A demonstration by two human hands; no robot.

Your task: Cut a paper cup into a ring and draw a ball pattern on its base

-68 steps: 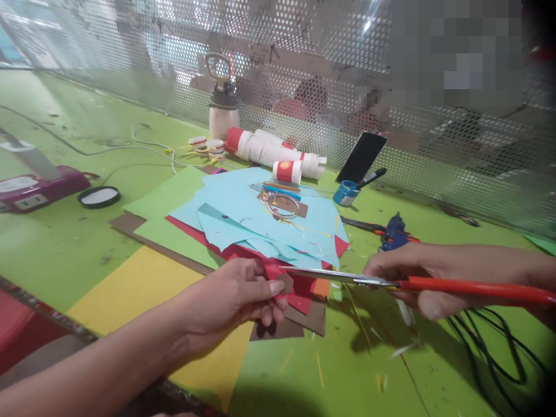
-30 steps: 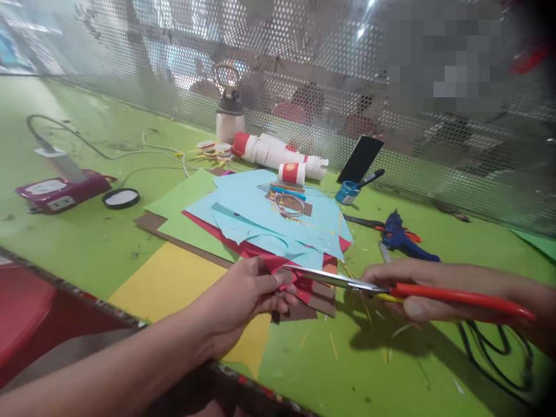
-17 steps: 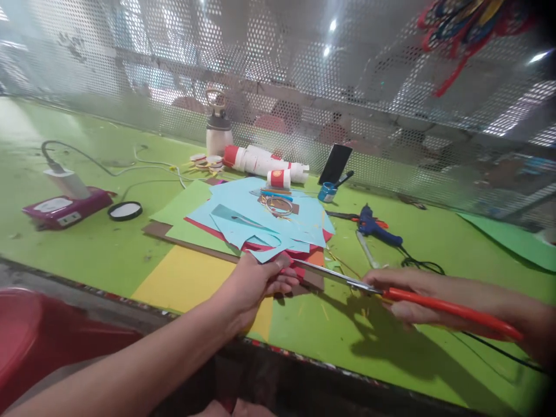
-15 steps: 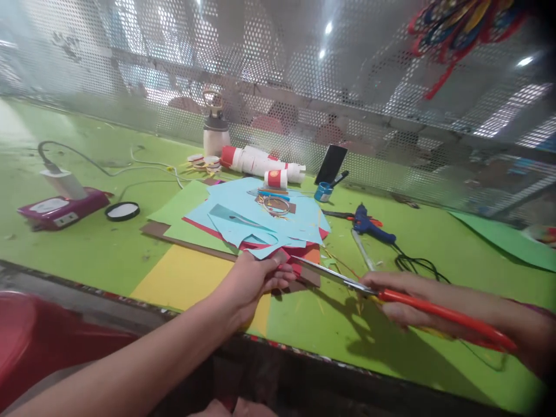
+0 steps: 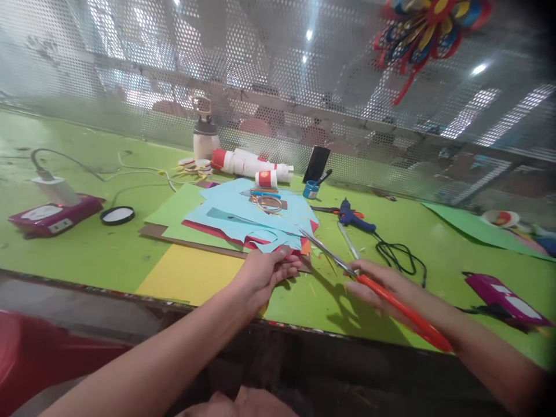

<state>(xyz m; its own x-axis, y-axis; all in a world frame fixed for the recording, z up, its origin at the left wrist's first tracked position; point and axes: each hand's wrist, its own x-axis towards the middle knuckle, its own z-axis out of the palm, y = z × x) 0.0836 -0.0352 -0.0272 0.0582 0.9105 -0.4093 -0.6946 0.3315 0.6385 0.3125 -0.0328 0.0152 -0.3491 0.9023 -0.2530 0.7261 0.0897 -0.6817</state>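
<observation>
My left hand [image 5: 266, 277] is at the near edge of a stack of coloured paper. Its thumb presses on top and its fingers curl below, gripping paper at the edge of the light blue sheet [image 5: 234, 202]. Red paper shows beside the thumb; which layers are pinched is hard to tell. My right hand [image 5: 373, 286] is closed around red-handled scissors [image 5: 402, 307]. The scissor blades point to the upper left, their tips over the right edge of the stack and apart from my left hand.
Behind the stack lie a paper cup [image 5: 266, 179], white cup rolls [image 5: 249, 164] and a blue paint jar [image 5: 310, 190]. A blue glue gun [image 5: 354, 217] with a coiled cord lies to the right. Purple power strips [image 5: 56, 215] sit at both sides. A perforated metal screen [image 5: 260, 69] rises behind.
The scissors have moved away from my left hand, their tips now higher and off the red paper. My left hand keeps its grip. The view has turned to the right.
</observation>
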